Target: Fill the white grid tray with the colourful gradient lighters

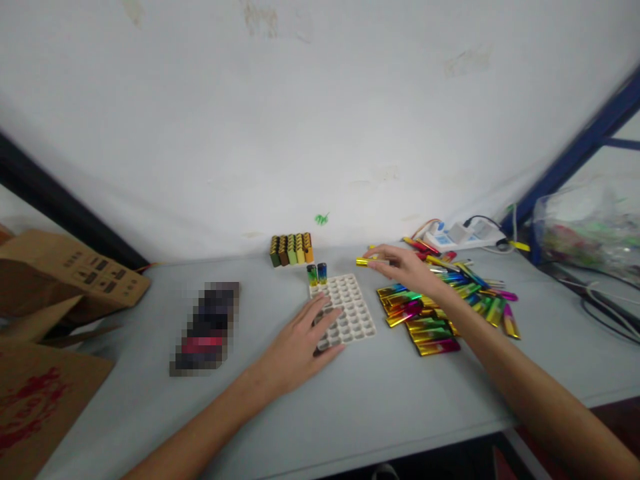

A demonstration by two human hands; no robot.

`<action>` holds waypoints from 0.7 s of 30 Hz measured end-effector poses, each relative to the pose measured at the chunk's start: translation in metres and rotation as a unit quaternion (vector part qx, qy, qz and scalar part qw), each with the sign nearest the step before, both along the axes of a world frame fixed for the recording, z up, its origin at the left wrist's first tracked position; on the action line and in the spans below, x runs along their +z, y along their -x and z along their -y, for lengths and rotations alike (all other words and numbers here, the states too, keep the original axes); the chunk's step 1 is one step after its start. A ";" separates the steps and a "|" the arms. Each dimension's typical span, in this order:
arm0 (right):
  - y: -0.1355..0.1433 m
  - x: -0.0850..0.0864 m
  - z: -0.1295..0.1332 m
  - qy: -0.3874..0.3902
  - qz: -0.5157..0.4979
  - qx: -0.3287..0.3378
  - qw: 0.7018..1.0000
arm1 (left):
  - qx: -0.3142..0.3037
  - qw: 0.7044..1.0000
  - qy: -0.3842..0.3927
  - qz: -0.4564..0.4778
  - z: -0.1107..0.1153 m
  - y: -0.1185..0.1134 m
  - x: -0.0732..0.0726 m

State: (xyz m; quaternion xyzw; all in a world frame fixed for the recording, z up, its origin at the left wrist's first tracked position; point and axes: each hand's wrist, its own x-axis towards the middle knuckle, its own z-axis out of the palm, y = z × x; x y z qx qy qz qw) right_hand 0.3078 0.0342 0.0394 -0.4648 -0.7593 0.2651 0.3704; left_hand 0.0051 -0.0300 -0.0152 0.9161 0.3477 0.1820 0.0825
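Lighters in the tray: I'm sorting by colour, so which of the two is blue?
The right lighter in the picture is blue; the left one shows green and yellow.

Cardboard boxes (95,268) left; power strip (466,237) right; plastic bag (583,223) far right

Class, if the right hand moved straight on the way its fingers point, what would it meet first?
Probably the blue upright piece at the far edge of the tray; depth is unclear, so the right hand might pass behind it to the packed block.
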 end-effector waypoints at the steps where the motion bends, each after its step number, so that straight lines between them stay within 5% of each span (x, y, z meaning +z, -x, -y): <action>1: 0.005 -0.001 0.000 0.023 -0.034 -0.004 0.999 | 0.000 1.000 -0.001 -0.001 0.000 0.000 0.000; 8: 0.026 -0.025 -0.002 0.044 -0.161 -0.056 0.984 | 0.000 1.000 -0.003 0.008 0.000 0.000 0.002; 12: 0.031 -0.029 0.006 0.081 -0.168 -0.001 0.983 | 0.001 1.000 -0.006 0.011 0.001 -0.001 0.002; 16: 0.043 -0.027 0.017 0.190 -0.260 0.056 0.945 | -0.002 1.000 -0.007 0.017 0.001 -0.001 0.003; 21: 0.056 -0.026 0.022 0.149 -0.217 -0.049 0.963 | -0.007 1.000 -0.004 0.023 0.001 -0.001 0.005</action>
